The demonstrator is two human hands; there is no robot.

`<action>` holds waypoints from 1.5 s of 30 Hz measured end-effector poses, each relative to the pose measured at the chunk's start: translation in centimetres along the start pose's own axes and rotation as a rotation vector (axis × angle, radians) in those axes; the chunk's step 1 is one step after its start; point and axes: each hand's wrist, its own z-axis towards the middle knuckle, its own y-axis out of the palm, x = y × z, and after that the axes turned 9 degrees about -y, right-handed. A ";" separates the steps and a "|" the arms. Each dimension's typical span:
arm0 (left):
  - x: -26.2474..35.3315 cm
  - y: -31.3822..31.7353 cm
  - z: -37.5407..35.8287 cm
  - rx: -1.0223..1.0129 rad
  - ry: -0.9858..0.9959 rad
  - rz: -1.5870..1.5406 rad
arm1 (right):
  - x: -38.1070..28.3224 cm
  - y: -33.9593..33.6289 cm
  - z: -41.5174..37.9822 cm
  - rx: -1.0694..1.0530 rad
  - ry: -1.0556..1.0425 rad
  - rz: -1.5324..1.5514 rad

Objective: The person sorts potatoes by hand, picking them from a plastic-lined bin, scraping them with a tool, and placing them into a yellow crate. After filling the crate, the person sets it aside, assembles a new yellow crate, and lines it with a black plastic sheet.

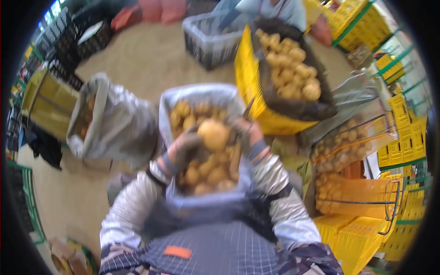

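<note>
Both of my gloved hands hold one round yellow-brown fruit (213, 134) over a grey sack (197, 94) filled with several similar fruits. My left hand (183, 149) cups the fruit from the left. My right hand (245, 133) presses on it from the right, and a thin blade or stalk sticks up from that hand; I cannot tell which. The sack sits right in front of my lap.
A tilted yellow crate (247, 78) lined with dark cloth holds more fruit ahead right. A second grey sack (107, 119) stands at the left. A net bag of fruit (341, 146) and stacked yellow crates (362, 224) fill the right. Another person sits behind a grey crate (206, 41).
</note>
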 end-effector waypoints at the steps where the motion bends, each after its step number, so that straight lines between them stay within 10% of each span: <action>1: -0.5 -0.2 -0.2 -0.077 -0.071 -0.203 | -0.1 0.3 0.1 -0.039 0.017 0.009; 10: 0.2 -0.7 -0.6 0.081 0.140 -0.060 | 0.6 0.0 0.7 -0.132 -0.371 -1.025; 15: -0.2 -1.1 0.1 0.364 0.277 0.281 | -0.1 2.5 -0.6 -0.489 0.022 -1.494; 26: -2.3 -3.1 1.6 0.484 0.263 0.317 | 1.0 3.6 -1.8 -0.725 -0.035 -1.651; 32: -1.5 -2.3 1.4 0.230 0.240 -0.113 | 1.9 0.7 -0.9 -0.307 -0.238 -0.845; 35: -3.4 -3.2 2.0 0.268 0.155 0.234 | 6.0 1.1 -0.2 -0.290 -0.332 -0.404; 39: 1.6 -1.4 -2.6 0.340 0.253 0.884 | 1.3 0.5 -0.2 -0.185 0.237 -0.066; 45: 13.7 -12.5 -13.7 1.113 0.281 0.695 | -3.8 -13.5 9.7 0.052 0.002 0.434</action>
